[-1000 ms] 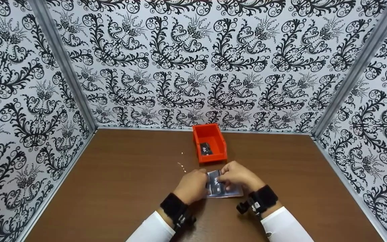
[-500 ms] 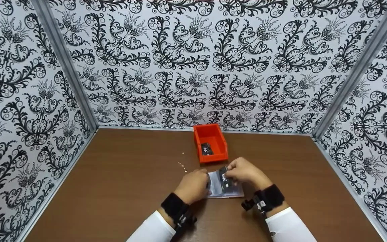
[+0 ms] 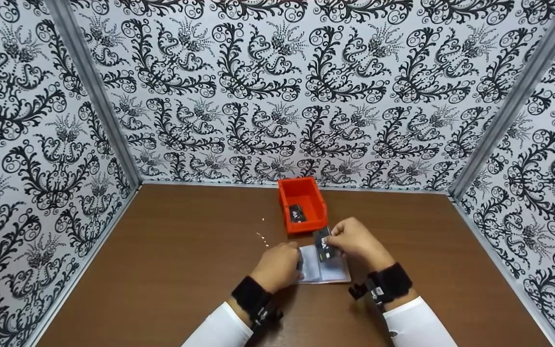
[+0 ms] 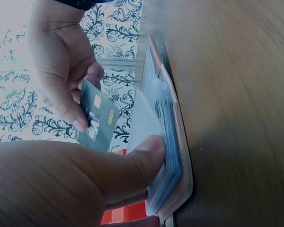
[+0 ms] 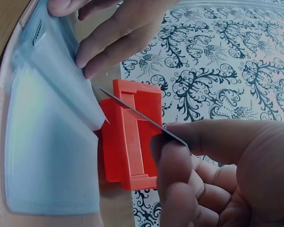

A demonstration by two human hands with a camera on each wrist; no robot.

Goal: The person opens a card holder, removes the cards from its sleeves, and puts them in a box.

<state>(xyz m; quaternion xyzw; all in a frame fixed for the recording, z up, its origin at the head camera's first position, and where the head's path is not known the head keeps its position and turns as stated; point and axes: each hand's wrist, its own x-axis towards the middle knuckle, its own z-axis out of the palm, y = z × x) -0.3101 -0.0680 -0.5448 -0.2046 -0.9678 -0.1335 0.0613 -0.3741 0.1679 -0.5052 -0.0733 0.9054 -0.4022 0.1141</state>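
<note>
My right hand pinches a dark bank card between thumb and fingers. The card is tilted above an open card holder, whose clear plastic sleeves show in the right wrist view. A pale cover edges the sleeves. My left hand grips the holder's left side, and its thumb lies on the sleeves in the left wrist view. That hand hides part of the holder's left half from the head view.
An orange-red bin stands just behind the holder with another dark card in it. Small bright specks show on the brown table to the left. Patterned walls enclose the table's back and sides.
My right hand has lifted the card off the holder, moving up and right towards the bin, and the sleeves beneath are now uncovered. My left hand has stayed on the holder.
</note>
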